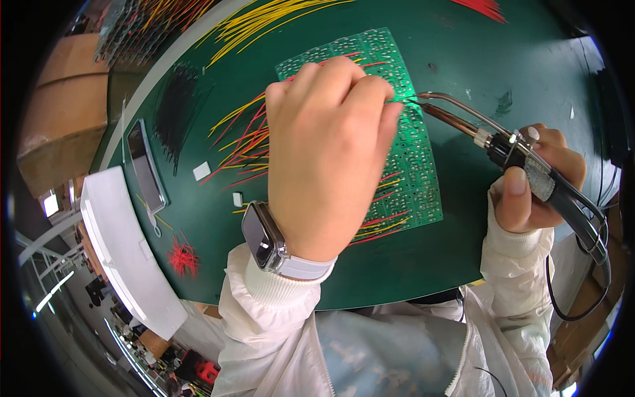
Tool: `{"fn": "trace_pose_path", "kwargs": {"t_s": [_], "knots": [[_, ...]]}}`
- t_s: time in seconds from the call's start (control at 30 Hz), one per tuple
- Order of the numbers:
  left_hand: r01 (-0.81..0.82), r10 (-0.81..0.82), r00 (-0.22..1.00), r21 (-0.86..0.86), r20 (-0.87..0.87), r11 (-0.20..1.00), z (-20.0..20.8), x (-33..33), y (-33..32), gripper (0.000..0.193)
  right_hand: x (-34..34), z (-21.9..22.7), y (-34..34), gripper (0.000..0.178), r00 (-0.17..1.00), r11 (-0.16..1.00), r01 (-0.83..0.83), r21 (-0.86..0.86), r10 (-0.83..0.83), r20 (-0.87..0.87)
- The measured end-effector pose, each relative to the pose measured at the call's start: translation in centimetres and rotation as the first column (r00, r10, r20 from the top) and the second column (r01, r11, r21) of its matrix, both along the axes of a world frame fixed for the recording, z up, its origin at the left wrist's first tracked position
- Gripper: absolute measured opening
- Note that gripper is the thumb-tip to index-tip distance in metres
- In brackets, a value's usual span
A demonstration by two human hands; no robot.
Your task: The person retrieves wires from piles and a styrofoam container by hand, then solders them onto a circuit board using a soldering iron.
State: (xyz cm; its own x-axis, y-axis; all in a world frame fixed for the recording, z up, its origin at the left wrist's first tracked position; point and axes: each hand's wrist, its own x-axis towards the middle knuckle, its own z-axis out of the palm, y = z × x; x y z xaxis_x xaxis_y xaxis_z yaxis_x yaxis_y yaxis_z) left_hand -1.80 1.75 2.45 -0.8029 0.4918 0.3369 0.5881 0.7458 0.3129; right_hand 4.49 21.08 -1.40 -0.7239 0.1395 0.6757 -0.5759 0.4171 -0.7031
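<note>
My right hand [539, 182] is closed around a soldering iron [456, 124] with a thin metal solder-feed tube [466, 106] running along it. The iron's tip reaches the green circuit board [423, 178], near the fingertips of my left hand [331, 145]. That hand lies over the board with its fingers pinched together; a thin dark wire end [408, 100] shows at the fingertips, the rest of it hidden. Red and yellow wires [248, 142] stick out from the board to the left, partly under my left hand. More short red and yellow wires [390, 225] stand at the board's near edge.
Yellow wires [264, 23] lie at the back, black wires [175, 109] at the left, and red wires [479, 8] at the far right. A phone [147, 165], small white blocks [202, 171], a red wire pile [182, 257] and a white tray [126, 251] lie left. The iron's cable [562, 311] hangs right.
</note>
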Motion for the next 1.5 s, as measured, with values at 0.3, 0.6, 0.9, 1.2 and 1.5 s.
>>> {"fn": "trace_pose_path", "kwargs": {"t_s": [0.3, 0.6, 0.9, 1.2, 1.5], "knots": [[-0.535, 0.588, 0.763, -0.249, 0.267, 0.807, 4.7, 8.1, -13.6, 0.009, 0.7, -0.8, 0.5, 0.036, 0.998, 0.998, 0.055, -0.033, -0.054, 0.031], [-0.746, 0.738, 0.615, -0.1, 0.277, 0.659, 0.0, 9.5, -22.0, 0.011, 0.6, -0.6, 0.4, 0.035, 0.995, 0.995, 0.098, -0.004, -0.098, -0.033], [-0.659, 0.664, 0.738, -0.087, 0.12, 0.747, 0.7, 8.5, -18.4, 0.004, 1.0, -0.4, 0.2, 0.034, 0.995, 0.995, 0.101, -0.02, -0.101, 0.01], [-0.046, 0.042, 0.999, 0.187, 0.022, 0.981, 1.5, 4.8, -1.7, 0.017, 3.1, -0.2, 0.3, 0.037, 0.989, 0.989, 0.121, -0.081, -0.113, 0.093], [-0.001, 0.003, 1.0, 0.107, -0.015, 0.994, -1.9, 3.3, 0.7, 0.018, 3.7, -0.4, 0.7, 0.036, 0.99, 0.991, 0.119, -0.052, -0.115, 0.084]]}}
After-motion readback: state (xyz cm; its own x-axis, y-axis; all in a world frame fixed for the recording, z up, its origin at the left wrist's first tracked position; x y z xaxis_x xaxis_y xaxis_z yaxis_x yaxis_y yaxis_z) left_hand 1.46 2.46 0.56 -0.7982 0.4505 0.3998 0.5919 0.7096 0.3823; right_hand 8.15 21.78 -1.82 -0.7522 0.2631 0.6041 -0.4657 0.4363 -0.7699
